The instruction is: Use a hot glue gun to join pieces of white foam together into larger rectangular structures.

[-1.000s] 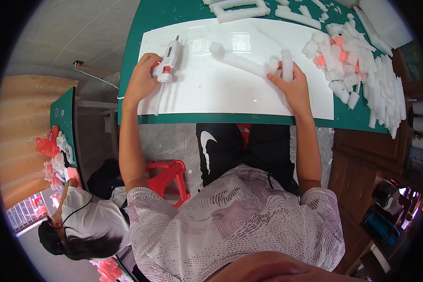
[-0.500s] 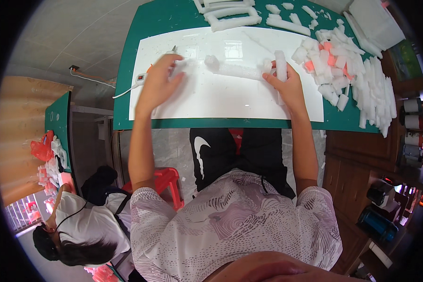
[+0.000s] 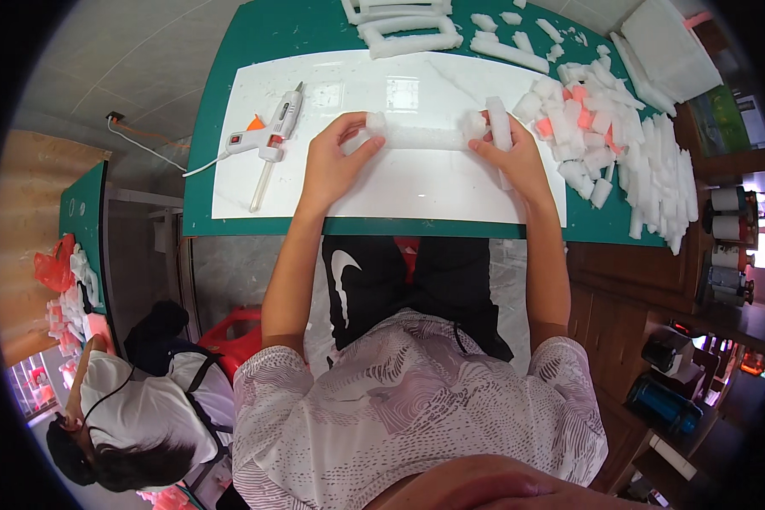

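Observation:
A long white foam strip (image 3: 425,139) lies crosswise on the white board (image 3: 399,191), with a small foam block standing at each end. My left hand (image 3: 340,161) pinches the left end block (image 3: 376,125) between thumb and fingers. At the other end, my right hand (image 3: 518,161) has its thumb and fingers on the right end block (image 3: 474,127). A separate foam stick (image 3: 498,124) is also tucked in my right hand's fingers, standing out beyond them. Left of my left hand, a white-and-grey hot glue gun (image 3: 272,140) lies on the board, its clear glue stick pointing toward me.
Foam pieces, white and some pink, are heaped (image 3: 582,123) at the right. Foam frames (image 3: 412,38) and scraps lie along the far side of the green table (image 3: 314,226). The glue gun's white cable (image 3: 202,168) runs off the left edge. Another person (image 3: 144,399) is at lower left.
My left hand has let go of the glue gun and moved right to the foam strip's left end. The glue gun now lies in full view. My right hand stays at the right end.

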`<state>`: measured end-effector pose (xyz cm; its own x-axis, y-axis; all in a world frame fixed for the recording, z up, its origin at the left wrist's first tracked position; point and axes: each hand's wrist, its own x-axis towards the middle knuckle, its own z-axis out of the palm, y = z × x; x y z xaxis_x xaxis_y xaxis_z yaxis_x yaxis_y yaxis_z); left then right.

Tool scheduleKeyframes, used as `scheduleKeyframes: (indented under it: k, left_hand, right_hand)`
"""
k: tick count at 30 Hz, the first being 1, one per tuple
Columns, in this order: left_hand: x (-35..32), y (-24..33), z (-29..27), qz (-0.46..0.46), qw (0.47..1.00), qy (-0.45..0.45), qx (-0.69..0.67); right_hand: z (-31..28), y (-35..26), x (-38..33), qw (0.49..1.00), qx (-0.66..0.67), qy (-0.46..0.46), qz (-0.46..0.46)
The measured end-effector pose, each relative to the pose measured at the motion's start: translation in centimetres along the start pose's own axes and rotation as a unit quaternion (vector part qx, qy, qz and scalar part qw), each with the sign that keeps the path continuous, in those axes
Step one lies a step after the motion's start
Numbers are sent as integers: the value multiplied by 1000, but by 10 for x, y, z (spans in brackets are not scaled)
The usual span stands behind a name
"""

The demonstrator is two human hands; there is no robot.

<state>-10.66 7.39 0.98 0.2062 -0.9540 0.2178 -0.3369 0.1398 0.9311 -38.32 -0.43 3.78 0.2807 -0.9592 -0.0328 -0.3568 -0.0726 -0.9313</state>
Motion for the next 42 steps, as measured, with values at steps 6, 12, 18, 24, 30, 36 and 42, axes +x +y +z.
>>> scheduleKeyframes:
  k: [6, 12, 18, 24, 30, 36, 42]
  left_hand:
    - [-11, -5, -4, 0, 999, 8, 43]
    - [-17, -7, 0, 7, 999, 22, 29]
    - [-19, -3, 0, 17, 999, 21, 39]
    - [-17, -5, -2, 19, 999, 16, 42]
    - [-16, -8, -4, 23, 998, 13, 50]
    - [-16, -9, -4, 24, 999, 8, 47]
    - [-15, -7, -5, 34, 998, -2, 50]
  right_hand:
    - [-29, 16, 6, 994, 58, -37, -82]
    - [-61, -9, 17, 960, 239, -92, -114]
    - [-45, -58, 35, 980, 37, -97, -173]
    - [-24, -74, 61, 946, -58, -192, -253]
    - [-14, -75, 58, 938, -128, -205, -248]
    - [-9, -78, 54, 923, -187, -213, -261]
    - [-14, -80, 64, 925, -200, -176, -271]
